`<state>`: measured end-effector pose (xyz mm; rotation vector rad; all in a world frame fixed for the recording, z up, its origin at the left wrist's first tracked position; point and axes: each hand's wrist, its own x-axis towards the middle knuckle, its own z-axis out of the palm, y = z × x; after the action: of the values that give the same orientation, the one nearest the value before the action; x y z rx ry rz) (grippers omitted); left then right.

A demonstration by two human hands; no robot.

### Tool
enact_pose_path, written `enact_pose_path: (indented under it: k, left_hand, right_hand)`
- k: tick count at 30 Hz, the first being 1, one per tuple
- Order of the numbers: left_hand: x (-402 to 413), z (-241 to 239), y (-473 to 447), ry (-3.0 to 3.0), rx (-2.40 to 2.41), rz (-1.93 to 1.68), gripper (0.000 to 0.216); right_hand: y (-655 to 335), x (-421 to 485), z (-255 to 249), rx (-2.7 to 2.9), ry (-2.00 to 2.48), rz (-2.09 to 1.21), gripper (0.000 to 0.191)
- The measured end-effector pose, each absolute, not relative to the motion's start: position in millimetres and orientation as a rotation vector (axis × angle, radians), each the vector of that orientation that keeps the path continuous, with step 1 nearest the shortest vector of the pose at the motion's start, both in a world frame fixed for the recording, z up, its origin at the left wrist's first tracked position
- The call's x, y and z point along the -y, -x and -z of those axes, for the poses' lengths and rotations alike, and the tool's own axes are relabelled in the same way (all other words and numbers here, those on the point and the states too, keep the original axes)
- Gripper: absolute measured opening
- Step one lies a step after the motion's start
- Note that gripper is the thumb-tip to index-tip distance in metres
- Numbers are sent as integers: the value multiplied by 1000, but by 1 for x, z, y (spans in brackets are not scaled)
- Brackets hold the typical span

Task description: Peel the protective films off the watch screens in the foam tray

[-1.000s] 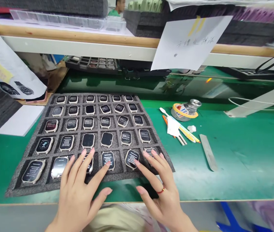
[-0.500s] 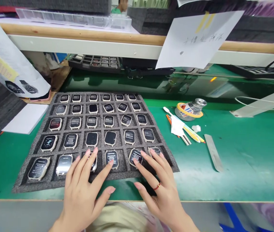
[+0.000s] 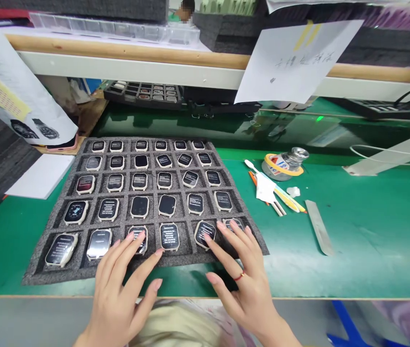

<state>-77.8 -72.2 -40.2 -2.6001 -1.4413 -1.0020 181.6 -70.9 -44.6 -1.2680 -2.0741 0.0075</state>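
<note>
A dark grey foam tray lies on the green bench, its compartments holding several square smartwatches with lit or dark screens. My left hand is open over the tray's front edge, with fingers spread near a smartwatch that they partly cover. Beside it, another smartwatch shows lines of white text, just beyond my index fingertip. My right hand, a red ring on one finger, is also open. Its index finger reaches over a tilted smartwatch, and its other fingers partly hide the smartwatch in the corner compartment.
Right of the tray lie a toothbrush, pens, a roll of tape around a glass bottle, and a flat metal strip. White paper sits at left. A shelf spans above; a person is partly visible beyond.
My left hand has drawn back slightly toward me, its index finger leaving the text-showing smartwatch's screen. My right hand has shifted slightly rightward in view.
</note>
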Motion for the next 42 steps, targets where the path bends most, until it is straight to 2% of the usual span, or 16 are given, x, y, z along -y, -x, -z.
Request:
enact_pose_path:
  k: [10, 15, 21, 26, 36, 42]
  left_hand:
    - [76, 42, 88, 2572, 1410, 1149, 49]
    - [75, 42, 97, 2369, 1591, 1031, 58]
    - [75, 44, 97, 2362, 1618, 897, 48]
    - [76, 48, 97, 2342, 1586, 1030, 49]
    - [85, 51, 110, 2423, 1327, 1233, 33]
    - [98, 55, 134, 2051, 1595, 1163, 37]
  right_hand:
    - [-149, 65, 37, 2213, 1189, -48, 56]
    - [-142, 64, 36, 2215, 1216, -39, 51]
    - [-158, 69, 40, 1991, 1186, -110, 47]
    - [-169, 67, 43, 1882, 1299, -83, 45]
    - [-170, 68, 47, 1920, 1318, -65, 40]
    - [-176, 68, 51, 1966, 1262, -49, 48]
